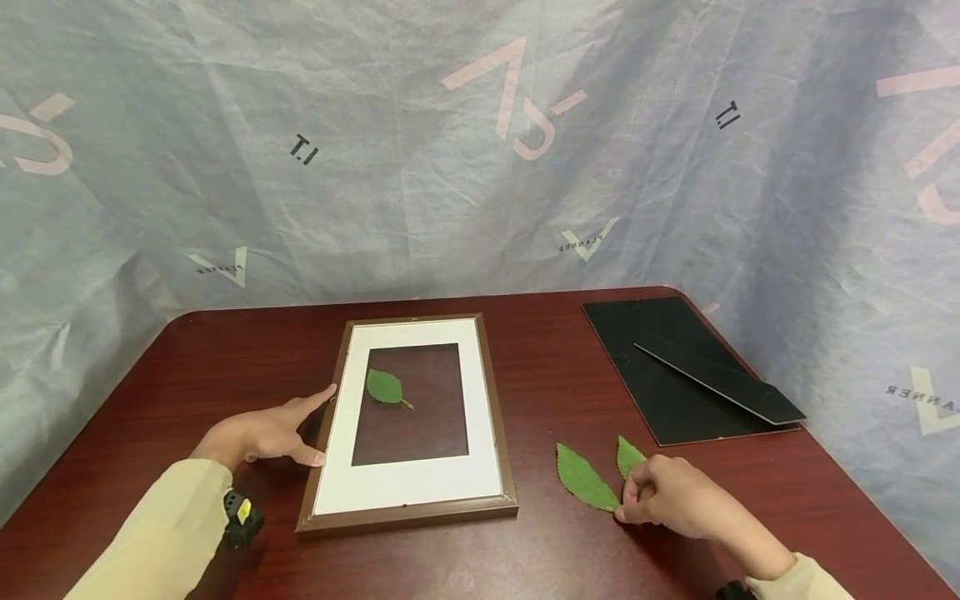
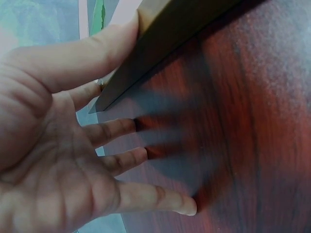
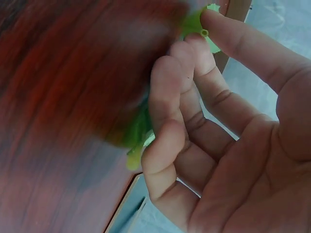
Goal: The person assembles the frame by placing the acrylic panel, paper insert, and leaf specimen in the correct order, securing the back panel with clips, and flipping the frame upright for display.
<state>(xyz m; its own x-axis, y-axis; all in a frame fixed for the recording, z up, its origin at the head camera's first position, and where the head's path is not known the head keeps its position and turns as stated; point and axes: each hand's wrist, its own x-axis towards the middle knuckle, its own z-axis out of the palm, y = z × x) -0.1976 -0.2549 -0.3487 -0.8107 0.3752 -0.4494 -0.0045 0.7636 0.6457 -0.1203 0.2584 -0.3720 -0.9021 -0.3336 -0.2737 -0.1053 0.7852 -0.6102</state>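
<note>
A brown picture frame (image 1: 495,433) with a white mat (image 1: 483,417) lies on the table, and one green leaf (image 1: 385,387) sits in its window, stem toward the lower right. My left hand (image 1: 273,432) touches the frame's left side with thumb and index finger, the other fingers spread straight over the tabletop in the left wrist view. To the right of the frame, my right hand (image 1: 667,497) pinches a larger leaf (image 1: 583,479) by its stem end between thumb and fingertips. Another leaf (image 1: 628,455) lies just behind that hand, partly hidden by it.
A black backing board (image 1: 637,367) with a raised stand leg (image 1: 720,383) lies at the table's right rear. The dark red table (image 1: 247,350) has rounded far corners. A grey printed cloth (image 1: 405,167) hangs behind and on both sides.
</note>
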